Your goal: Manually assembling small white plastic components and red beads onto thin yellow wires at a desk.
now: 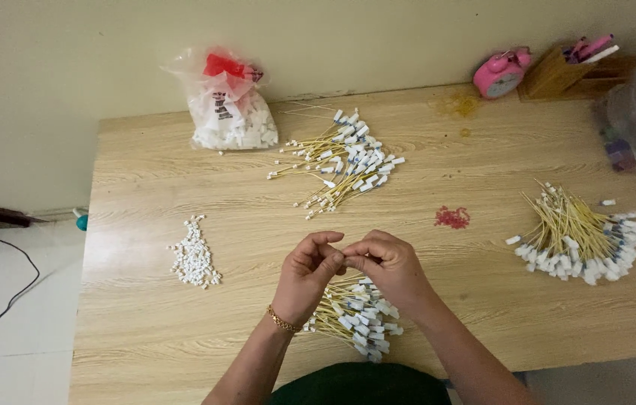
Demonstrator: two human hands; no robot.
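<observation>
- Left hand (pixel 309 274): fingers curled, thumb and fingertips pinched together against those of the right hand; a gold bracelet (pixel 282 321) circles the wrist.
- Right hand (pixel 387 266): likewise curled, fingertips meeting the left; whatever small part is pinched between them is too small to tell.
- Nearest bundle (pixel 355 315): yellow wires with white end connectors, lying on the tabletop directly beneath both hands.
- Tabletop (pixel 258 217), light wood grain: a second wire bundle (pixel 344 165) at centre rear, a third bundle (pixel 580 236) at right, loose white connectors (pixel 194 255) at left, small red pieces (pixel 452 217) right of centre.
- Rear edge against a pale wall: clear bag (pixel 229 105) of white connectors, pink alarm clock (pixel 499 73), wooden holder (pixel 569 69).
</observation>
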